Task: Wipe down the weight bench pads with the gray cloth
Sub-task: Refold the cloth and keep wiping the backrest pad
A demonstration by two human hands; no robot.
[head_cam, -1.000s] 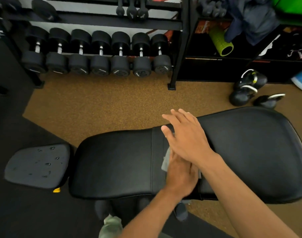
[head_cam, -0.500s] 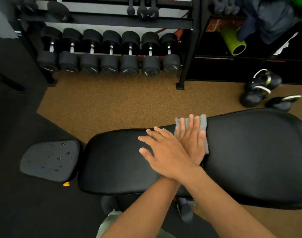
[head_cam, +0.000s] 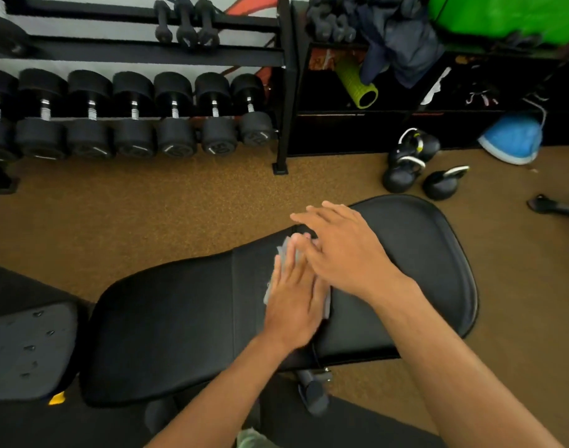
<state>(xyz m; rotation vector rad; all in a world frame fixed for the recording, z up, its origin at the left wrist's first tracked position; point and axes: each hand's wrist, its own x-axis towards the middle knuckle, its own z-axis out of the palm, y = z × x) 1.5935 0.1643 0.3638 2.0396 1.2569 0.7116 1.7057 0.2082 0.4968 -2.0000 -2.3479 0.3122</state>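
Nearest the camera, the left hand [head_cam: 294,302] lies palm-down with its fingers [head_cam: 284,273] spread flat and together, pressing the gray cloth [head_cam: 269,291] onto the black bench pad [head_cam: 179,318] close to the seam where the two pads meet; only the cloth's edges show around the hand. Just beyond and overlapping it, the right hand [head_cam: 344,250] is flat too, fingers stretched wide over the larger pad [head_cam: 415,253], grasping nothing. Farther off on the brown floor [head_cam: 147,215] sit kettlebells [head_cam: 406,173], and a rack of dumbbells [head_cam: 131,124] stands behind.
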